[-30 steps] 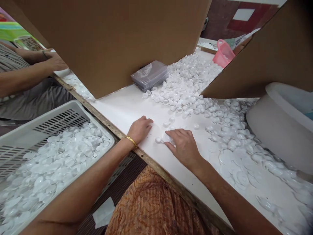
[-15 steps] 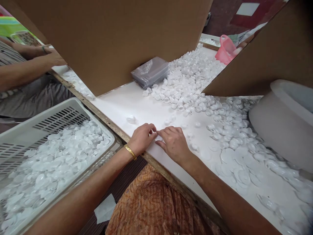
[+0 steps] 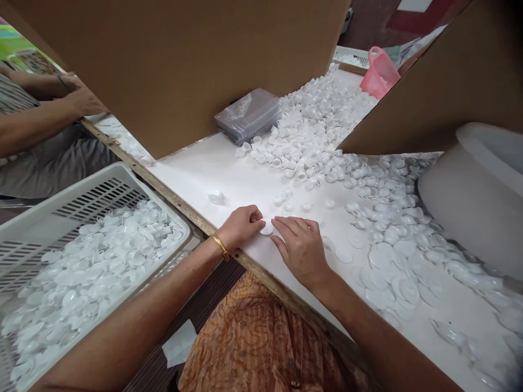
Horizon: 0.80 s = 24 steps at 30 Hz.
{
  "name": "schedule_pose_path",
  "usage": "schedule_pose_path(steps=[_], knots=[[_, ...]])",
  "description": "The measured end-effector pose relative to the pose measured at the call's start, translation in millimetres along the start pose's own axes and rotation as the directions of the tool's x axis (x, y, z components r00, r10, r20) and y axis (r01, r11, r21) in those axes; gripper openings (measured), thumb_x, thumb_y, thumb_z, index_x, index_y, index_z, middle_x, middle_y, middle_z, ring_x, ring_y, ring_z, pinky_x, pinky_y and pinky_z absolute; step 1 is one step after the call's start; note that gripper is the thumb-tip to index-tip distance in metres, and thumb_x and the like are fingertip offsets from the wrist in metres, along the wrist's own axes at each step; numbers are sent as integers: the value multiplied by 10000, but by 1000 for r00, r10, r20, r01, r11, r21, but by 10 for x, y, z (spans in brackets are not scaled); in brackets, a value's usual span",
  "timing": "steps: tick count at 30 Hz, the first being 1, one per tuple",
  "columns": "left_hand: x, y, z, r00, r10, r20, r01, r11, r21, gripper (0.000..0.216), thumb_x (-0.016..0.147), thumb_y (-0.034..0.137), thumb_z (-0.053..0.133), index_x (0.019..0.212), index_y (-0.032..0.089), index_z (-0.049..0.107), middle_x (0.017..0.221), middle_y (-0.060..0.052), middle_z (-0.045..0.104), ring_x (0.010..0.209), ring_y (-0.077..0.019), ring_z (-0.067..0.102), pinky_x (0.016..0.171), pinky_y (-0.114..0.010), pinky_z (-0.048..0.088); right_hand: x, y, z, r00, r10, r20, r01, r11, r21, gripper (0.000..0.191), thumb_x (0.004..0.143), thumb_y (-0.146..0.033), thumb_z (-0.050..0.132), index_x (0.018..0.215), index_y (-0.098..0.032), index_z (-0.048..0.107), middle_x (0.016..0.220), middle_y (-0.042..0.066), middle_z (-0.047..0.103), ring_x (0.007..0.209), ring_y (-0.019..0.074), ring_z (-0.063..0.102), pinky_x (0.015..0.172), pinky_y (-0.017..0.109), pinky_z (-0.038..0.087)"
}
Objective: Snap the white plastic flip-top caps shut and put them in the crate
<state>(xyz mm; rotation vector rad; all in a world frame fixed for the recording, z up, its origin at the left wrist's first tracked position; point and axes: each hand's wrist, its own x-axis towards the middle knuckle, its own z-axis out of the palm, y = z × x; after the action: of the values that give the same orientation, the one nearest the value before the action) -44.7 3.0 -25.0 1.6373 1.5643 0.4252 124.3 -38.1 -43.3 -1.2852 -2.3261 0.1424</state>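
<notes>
A small white oval plastic piece (image 3: 267,227) is pinched at its left edge between the thumb and fingers of my left hand (image 3: 241,227), just above the white tabletop near its front edge. My right hand (image 3: 301,245) is at the other side of the piece, fingers stretched out and thumb apart. Its index fingertip is at the rim of the piece; whether it presses there I cannot tell. A few small white cup-like pieces (image 3: 288,207) lie just beyond my hands, and another clear-white one (image 3: 218,197) lies to the left.
A heap of white plastic pieces (image 3: 314,117) spreads across the table. Flat white discs (image 3: 402,286) lie at right, beside a large tub (image 3: 469,201). A slotted basket (image 3: 122,177) of pieces stands left. Cardboard panels (image 3: 183,71), a plastic-wrapped block (image 3: 249,115), a pink scoop (image 3: 379,76) and another person's hands (image 3: 84,100) are around.
My right hand has drawn slightly right, away from my left, and the white oval piece between them now shows clearly. The pink scoop stands more upright, and the hand by it has drawn back.
</notes>
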Motion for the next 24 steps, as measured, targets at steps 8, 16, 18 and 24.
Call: schedule_pose_path(steps=[8,16,18,24], knots=[[2,33,31,1000,-14,26,13,1000,3,77,703,242,547,689,171,520,513,48,512,456,-85,440,461,-212,314,-85,-52,40,995,98,26,-98,995,16,311,869,-226,500,1171,-156,516,842,55,662,802,191,558,748,335,323],[20,23,47,997,-3,81,5,1000,-25,88,714,254,538,717,175,497,515,60,489,449,-81,428,455,-205,312,-90,-47,88,997,72,-16,-72,997,22,171,883,-218,495,1009,-170,600,761,18,664,751,156,564,710,313,314],[18,27,43,999,24,27,-25,999,36,96,697,251,558,737,174,517,551,50,509,498,-88,452,479,-205,323,-92,-42,80,1000,21,-24,-22,998,-52,179,895,-198,470,1006,-172,608,819,25,680,752,154,561,704,321,302],[55,43,44,997,-42,57,44,998,-38,82,693,232,544,746,174,521,531,46,520,470,-93,473,466,-204,338,-85,-13,65,1000,27,-3,-27,999,-36,221,896,-202,472,1089,-174,576,902,29,682,798,164,562,706,327,297]])
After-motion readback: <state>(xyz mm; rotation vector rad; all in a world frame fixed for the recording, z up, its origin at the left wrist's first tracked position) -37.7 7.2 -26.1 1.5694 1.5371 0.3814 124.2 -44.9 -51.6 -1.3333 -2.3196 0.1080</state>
